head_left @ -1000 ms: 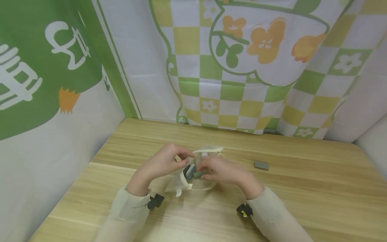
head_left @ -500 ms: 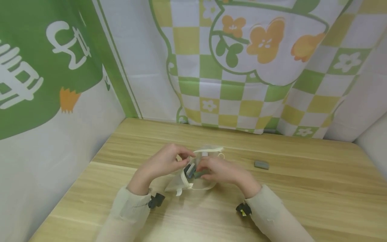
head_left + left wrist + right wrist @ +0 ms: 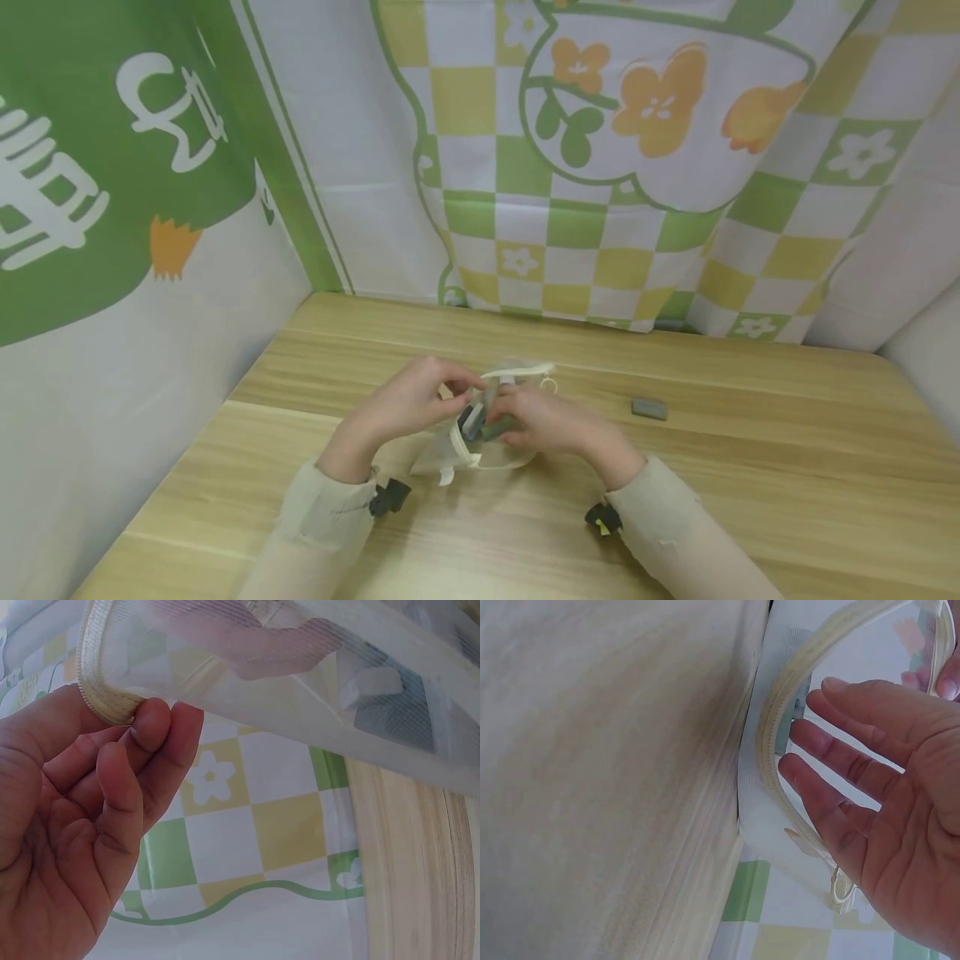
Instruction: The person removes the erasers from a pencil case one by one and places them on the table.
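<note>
A pale mesh zip pouch (image 3: pixel 438 454) lies on the wooden table with its mouth spread open. My left hand (image 3: pixel 412 400) pinches the cream zipper edge (image 3: pixel 101 671) at the pouch's left side between thumb and fingers. Reaching into the mouth from the right is my right hand (image 3: pixel 551 421). Its fingers look loosely extended in the right wrist view, with no object visible in their grip. Inside the pouch sit dark, white and grey-green small blocks (image 3: pixel 471 422), which resemble erasers. The right hand partly covers the grey-green one.
A small grey-green block (image 3: pixel 648 408) lies on the table (image 3: pixel 750 467) to the right of the pouch. A ring-shaped zipper pull (image 3: pixel 549 385) hangs at the pouch's far right end. Behind the table hangs a checked floral curtain (image 3: pixel 570 225).
Both hands stay nearly in place. The near edge of the pouch has shifted very slightly to the right, and the right wrist has drawn a touch to the left.
</note>
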Demonstrator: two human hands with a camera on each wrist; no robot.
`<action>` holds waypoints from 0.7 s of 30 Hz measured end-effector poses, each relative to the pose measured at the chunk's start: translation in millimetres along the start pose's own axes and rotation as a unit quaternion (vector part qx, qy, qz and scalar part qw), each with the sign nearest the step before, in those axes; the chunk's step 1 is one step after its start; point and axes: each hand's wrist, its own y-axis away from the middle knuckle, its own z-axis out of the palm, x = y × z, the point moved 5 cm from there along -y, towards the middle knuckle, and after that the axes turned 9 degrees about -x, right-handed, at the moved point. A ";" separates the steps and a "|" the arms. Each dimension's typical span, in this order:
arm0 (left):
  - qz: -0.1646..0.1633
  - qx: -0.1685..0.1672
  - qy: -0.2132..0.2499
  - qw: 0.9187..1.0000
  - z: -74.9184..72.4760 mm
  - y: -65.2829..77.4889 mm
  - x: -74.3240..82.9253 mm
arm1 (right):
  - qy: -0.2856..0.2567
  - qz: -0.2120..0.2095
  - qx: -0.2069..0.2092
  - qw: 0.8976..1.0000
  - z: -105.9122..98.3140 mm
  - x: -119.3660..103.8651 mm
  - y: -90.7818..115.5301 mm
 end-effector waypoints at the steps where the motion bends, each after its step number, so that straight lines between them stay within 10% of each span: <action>1: -0.001 0.000 -0.001 1.000 -0.1 -0.1 0.1 | 0.002 0.001 0.000 1.000 0.2 0.0 -0.6; 21: -0.002 0.004 -0.013 1.000 -0.9 0.4 0.3 | -0.003 0.020 0.002 1.000 4.0 4.8 -11.5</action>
